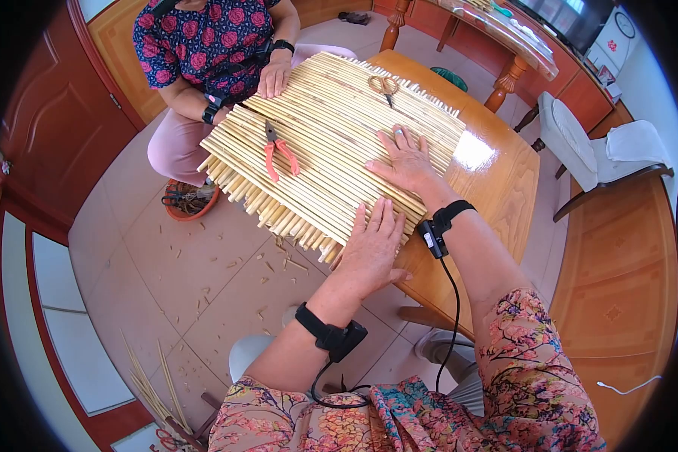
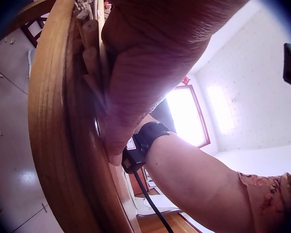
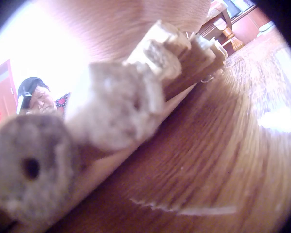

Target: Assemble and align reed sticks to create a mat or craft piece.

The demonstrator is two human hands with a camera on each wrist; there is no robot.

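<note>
A mat of thin pale yellow sticks [image 1: 331, 124], laid side by side, covers much of a wooden table. My left hand [image 1: 373, 248] rests with extended fingers on the near edge of the mat. In the left wrist view its thumb [image 2: 115, 155] reaches down at the table edge, beside cut stick ends [image 2: 90, 58]. Spread flat on the right part of the mat is my right hand [image 1: 408, 160]. Blurred stick ends [image 3: 121, 104] fill the right wrist view, one with a dark hole. On the mat lie red-handled pliers [image 1: 277, 151] and a pair of scissors [image 1: 384, 86].
Across the mat sits another person [image 1: 203, 45], one hand [image 1: 274, 77] on its far edge. The glossy table [image 1: 497, 181] extends to the right. A red basin [image 1: 192, 203] and scattered stick scraps are on the tiled floor. A white chair [image 1: 595, 151] stands at right.
</note>
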